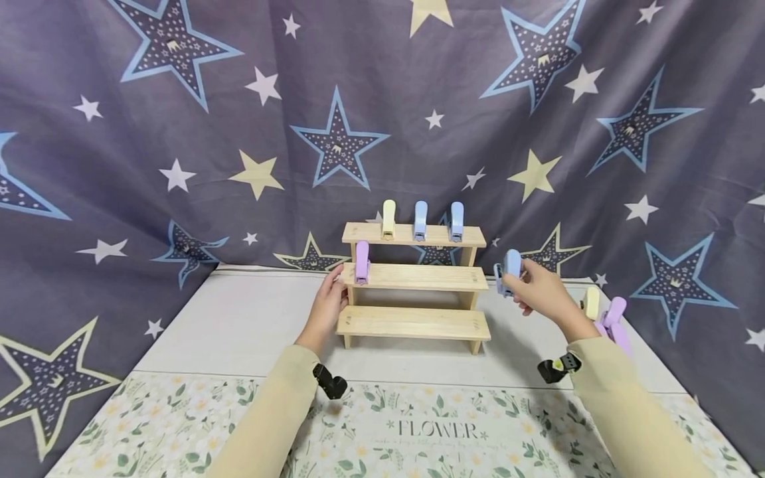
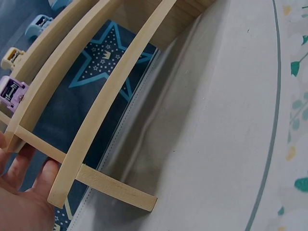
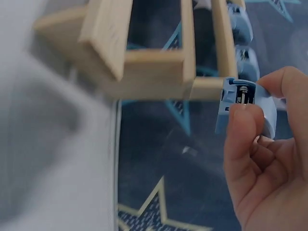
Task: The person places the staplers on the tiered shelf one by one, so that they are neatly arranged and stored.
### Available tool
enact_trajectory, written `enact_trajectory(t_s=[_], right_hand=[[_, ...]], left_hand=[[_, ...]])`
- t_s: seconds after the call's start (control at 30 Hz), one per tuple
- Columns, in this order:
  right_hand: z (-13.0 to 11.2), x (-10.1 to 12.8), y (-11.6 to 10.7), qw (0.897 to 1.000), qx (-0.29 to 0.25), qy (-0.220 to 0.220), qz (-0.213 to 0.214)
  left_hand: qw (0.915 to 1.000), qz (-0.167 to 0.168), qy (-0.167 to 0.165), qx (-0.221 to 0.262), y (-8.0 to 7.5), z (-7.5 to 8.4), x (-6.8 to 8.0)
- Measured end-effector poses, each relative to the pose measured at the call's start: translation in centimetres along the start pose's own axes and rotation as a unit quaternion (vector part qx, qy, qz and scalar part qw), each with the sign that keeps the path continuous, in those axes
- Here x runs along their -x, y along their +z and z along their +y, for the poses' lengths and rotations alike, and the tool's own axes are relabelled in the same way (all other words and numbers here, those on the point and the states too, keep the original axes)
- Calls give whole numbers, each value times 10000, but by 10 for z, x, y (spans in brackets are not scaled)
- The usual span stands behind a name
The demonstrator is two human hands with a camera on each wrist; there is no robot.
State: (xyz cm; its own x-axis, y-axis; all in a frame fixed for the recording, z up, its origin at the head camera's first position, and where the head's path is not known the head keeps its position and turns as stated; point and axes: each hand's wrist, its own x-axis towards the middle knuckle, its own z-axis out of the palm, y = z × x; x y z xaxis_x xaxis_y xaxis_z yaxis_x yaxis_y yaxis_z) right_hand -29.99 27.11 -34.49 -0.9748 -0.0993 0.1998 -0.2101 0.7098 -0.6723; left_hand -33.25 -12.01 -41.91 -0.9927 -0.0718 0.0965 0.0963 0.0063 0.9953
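**Ana:** Where is the blue clip [image 1: 509, 271] right now?

**Ben:** It is in the right hand [image 1: 544, 292]. The thumb and fingers pinch it, so that grip is closed round the clip. It is up in the air, just off the right end of the wooden rack [image 1: 414, 324], about level with the middle step.

**Ana:** Which way does the clip point?

**Ben:** It stands up tall, long way up and down. In the right wrist view its mouth faces the rack, very close to the end of a step.

**Ana:** And the left hand [image 1: 327, 307]?

**Ben:** It rests on the left end of the rack. Its fingers curl round the side post there. A purple clip [image 1: 361, 263] sits on the middle step just beside it.

**Ana:** So which hand is nearer the free part of the step?

**Ben:** The right one, I think. The rack lies to the left of its grip.

**Ana:** Any more clips?

**Ben:** Three on the top step, and a few lying on the tabletop [image 1: 239, 325] right of the rack.
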Motion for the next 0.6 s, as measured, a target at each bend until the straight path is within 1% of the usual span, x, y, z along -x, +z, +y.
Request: enact_trajectory(t_s=[0.07, 0.1, 0.2, 0.3, 0.33, 0.47, 0.6], right_hand=[[-10, -3, 4, 10000, 7, -90, -39], [-14, -4, 7, 9999, -4, -131, -63], [-25, -8, 16, 9997, -53, -217, -134], [-35, -11, 27, 9994, -131, -258, -201], [-39, -13, 31, 9993, -145, -257, -228], [-51, -18, 47, 9986, -294, -252, -361], [-59, -21, 64, 9970, -554, -210, -503]], left_hand=[[10000, -5, 23, 17, -1, 1, 2], [10000, -36, 16, 51, -1, 5, 5], [9999, -84, 26, 122, -1, 6, 5], [9998, -86, 20, 173, -1, 5, 5], [9998, -67, 51, 168, -2, 2, 2], [9998, -45, 127, 127, -1, 1, 3], [9999, -2, 119, 88, 0, 1, 3]])
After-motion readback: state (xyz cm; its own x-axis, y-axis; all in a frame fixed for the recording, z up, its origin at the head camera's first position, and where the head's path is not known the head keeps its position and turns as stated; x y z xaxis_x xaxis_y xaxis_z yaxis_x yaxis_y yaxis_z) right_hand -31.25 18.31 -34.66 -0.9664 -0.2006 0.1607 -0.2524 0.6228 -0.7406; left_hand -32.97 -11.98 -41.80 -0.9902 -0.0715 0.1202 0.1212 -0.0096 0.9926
